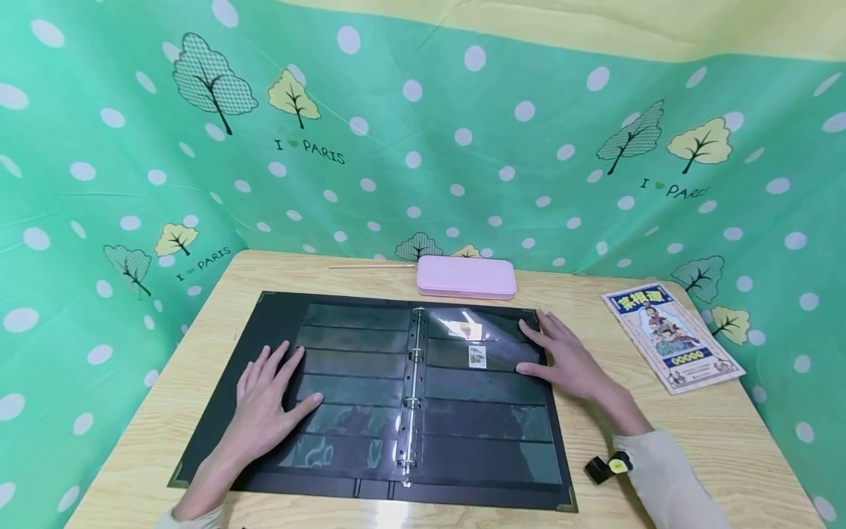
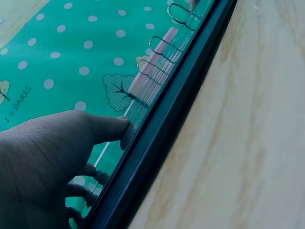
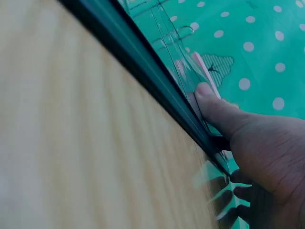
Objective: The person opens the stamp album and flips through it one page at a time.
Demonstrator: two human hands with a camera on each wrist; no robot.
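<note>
A black ring-bound stamp album (image 1: 225,411) lies spread flat on the table, its pages crossed by clear strip pockets. Metal rings (image 1: 415,356) run down the middle. On the right page, one small stamp (image 1: 477,357) sits in the second row and another (image 1: 465,330) in the top row, under glare. My left hand (image 1: 267,404) rests on the left page with fingers spread; its thumb (image 2: 112,129) touches the sheet. At the album's right edge, my right hand (image 1: 571,360) has its thumb (image 3: 209,98) on the page and its fingers reaching past the cover edge.
Behind the album stand a pink case (image 1: 465,275) and a thin stick (image 1: 370,267). A printed booklet (image 1: 674,338) lies at the table's right side. A green dotted cloth (image 1: 410,184) hangs around the back and sides of the wooden table (image 1: 714,448).
</note>
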